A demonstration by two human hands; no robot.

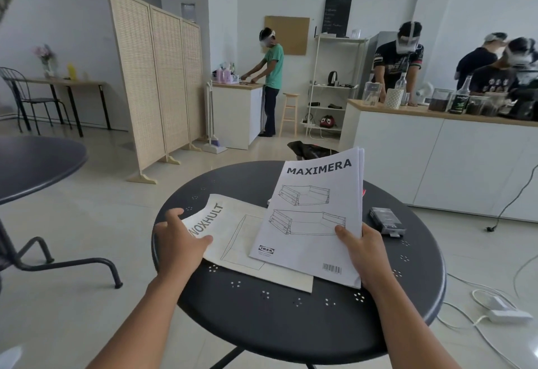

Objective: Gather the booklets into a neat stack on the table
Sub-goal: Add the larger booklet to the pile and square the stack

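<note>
Dark metal table: round, perforated; both booklets sit over its middle.
Right hand: I grip the white booklet at its lower right corner, thumb on the cover; it is tilted up, overlapping the cream one.
Left hand: fingers spread, thumb pressing the cream booklet at its curled left end.
Step in hand: I judge gathering is under way; nothing is squared up.
Next move: lay white onto cream, then align edges.
Hidden: something red-edged behind the white booklet, unidentifiable; a small dark box lies apart, contents unreadable.
</note>
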